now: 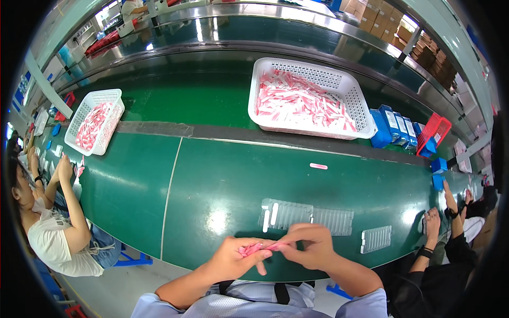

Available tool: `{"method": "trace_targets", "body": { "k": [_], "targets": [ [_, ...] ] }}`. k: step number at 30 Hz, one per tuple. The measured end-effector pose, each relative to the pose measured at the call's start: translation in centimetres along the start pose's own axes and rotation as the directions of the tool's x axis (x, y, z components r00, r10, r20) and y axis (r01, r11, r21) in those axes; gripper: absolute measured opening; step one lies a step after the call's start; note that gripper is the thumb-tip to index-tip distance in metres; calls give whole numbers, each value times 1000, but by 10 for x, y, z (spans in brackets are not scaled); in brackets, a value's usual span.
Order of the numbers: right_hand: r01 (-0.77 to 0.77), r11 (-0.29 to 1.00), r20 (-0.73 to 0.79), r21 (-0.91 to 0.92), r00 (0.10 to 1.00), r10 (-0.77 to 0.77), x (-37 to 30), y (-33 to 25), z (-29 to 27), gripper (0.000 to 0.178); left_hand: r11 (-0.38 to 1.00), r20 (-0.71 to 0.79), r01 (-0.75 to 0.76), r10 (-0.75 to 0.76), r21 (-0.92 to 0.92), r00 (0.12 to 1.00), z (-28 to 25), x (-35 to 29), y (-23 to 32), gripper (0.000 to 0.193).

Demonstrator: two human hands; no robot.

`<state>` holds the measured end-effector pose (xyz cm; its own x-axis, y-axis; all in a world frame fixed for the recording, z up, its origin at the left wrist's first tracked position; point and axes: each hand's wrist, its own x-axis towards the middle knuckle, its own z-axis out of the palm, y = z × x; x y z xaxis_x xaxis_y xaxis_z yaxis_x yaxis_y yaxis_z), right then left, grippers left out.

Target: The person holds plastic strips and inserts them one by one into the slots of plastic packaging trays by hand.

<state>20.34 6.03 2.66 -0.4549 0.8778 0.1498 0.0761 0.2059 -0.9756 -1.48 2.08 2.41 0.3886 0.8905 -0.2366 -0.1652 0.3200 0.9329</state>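
My left hand is closed around a bunch of small pink-and-white sticks in front of my body. My right hand meets it, finger and thumb pinching the end of a pink stick at the bunch. Just beyond my hands lies a clear plastic slotted tray, two white sticks at its left end. Adjoining it is a second clear slotted section, partly behind my right hand. A smaller clear slotted tray rests farther right. One pink stick lies alone on the green table.
A large white basket of pink-and-white sticks stands across the table, a smaller one far left. Blue boxes and a red basket stand at right. Co-workers sit at left and right, hands on the table.
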Motion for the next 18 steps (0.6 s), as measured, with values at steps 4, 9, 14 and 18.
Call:
{"method": "trace_targets", "body": {
  "k": [4,9,14,18],
  "targets": [
    [395,819,-85,-417,880,-468,12,6,-31,15,952,-86,16,11,304,996,-17,6,15,25],
    [602,156,481,-783,745,-462,16,30,-45,28,346,264,-350,272,870,925,-27,22,13,40],
    [493,309,365,-814,846,-388,15,37,-41,32,37,321,-324,56,946,945,-32,36,18,53],
    [408,414,340,-813,912,-231,10,25,-46,38,-74,362,-359,47,931,931,-34,47,24,55]
  ]
}}
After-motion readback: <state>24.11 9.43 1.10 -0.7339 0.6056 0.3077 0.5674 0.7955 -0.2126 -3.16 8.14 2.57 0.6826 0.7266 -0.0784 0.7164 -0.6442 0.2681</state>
